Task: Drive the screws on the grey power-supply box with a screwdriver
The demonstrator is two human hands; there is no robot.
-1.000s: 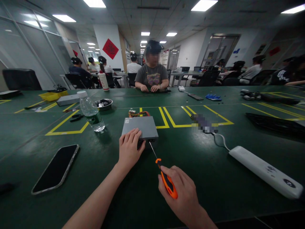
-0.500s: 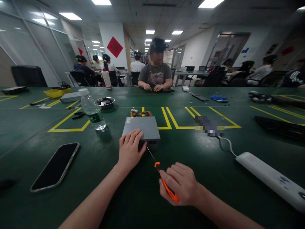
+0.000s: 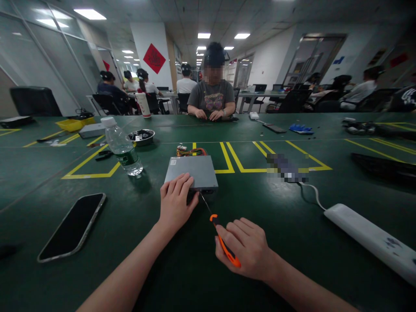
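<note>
A grey metal computer power supply (image 3: 195,169) lies flat on the green table, its bundle of coloured wires (image 3: 191,151) behind it. My left hand (image 3: 176,197) grips its near left corner, fingers on the top and thumb down at the front face. In my right hand (image 3: 242,247) is an orange and black screwdriver (image 3: 227,250), fingers wrapped round the handle. The thin shaft slants up and left, and its tip meets the lower front of the power supply near my left thumb. What the tip touches is too small to make out.
Left stand a water bottle (image 3: 123,149) and a metal bowl (image 3: 142,137) of small parts; a phone (image 3: 73,227) lies nearer. To the right are a white power strip (image 3: 367,234) with a cord and a blurred-out device (image 3: 287,167). Across the table sits a person (image 3: 212,97).
The view has tilted slightly downward. Both hands keep their grips, and the screwdriver tip stays at the front of the power supply. I see no clear movement of the power supply.
</note>
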